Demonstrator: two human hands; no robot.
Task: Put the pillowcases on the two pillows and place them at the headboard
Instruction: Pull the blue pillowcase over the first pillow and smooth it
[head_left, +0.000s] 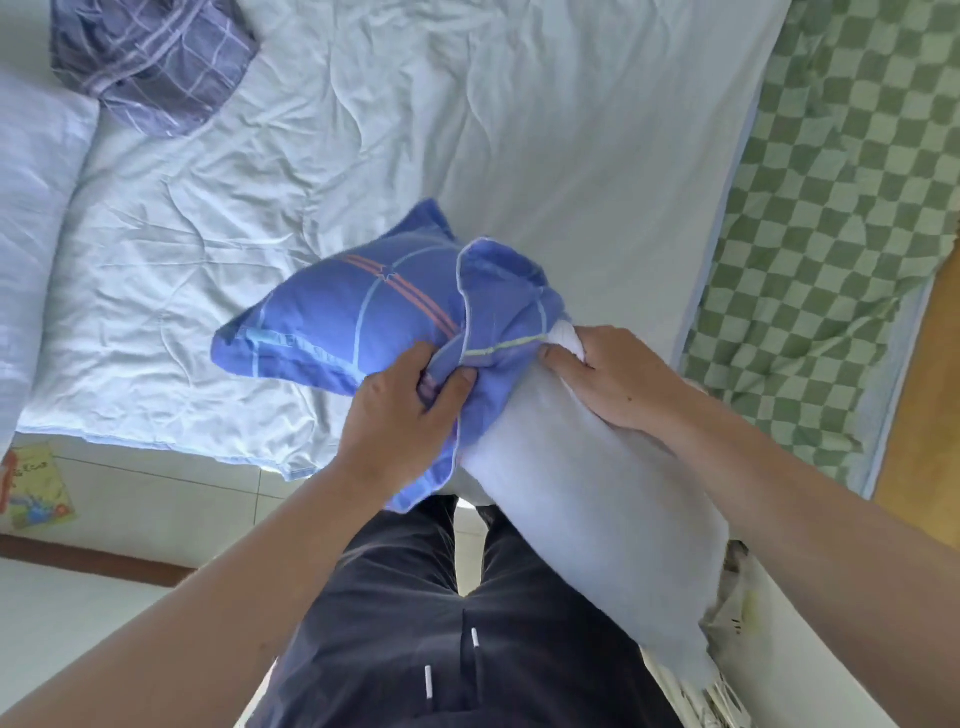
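Pale blue rumpled sheet (467, 130) covers most of the bed, its near edge running along the white tiled floor (130, 499) at the lower left and its right edge meeting a green-and-white checked blanket (831, 234). Wide, bare sheet lies beyond the hands, up to the far side. A bare white pillow (597, 499) is held over the bed's near edge, one end pushed into a blue pillowcase with pale lines and pink stripes (337, 317), the other end hanging down by the person's dark trousers (415, 623). The left hand (405, 410) grips the bunched open hem of the pillowcase, fingers curled round the cloth. The right hand (618, 379) clutches the pillow at the case's mouth, fingertips pressed into the white filling. At the far left corner a crumpled grey-purple checked pillowcase (156, 62) lies on the sheet, just beside a second white pillow (31, 208) at the left edge.
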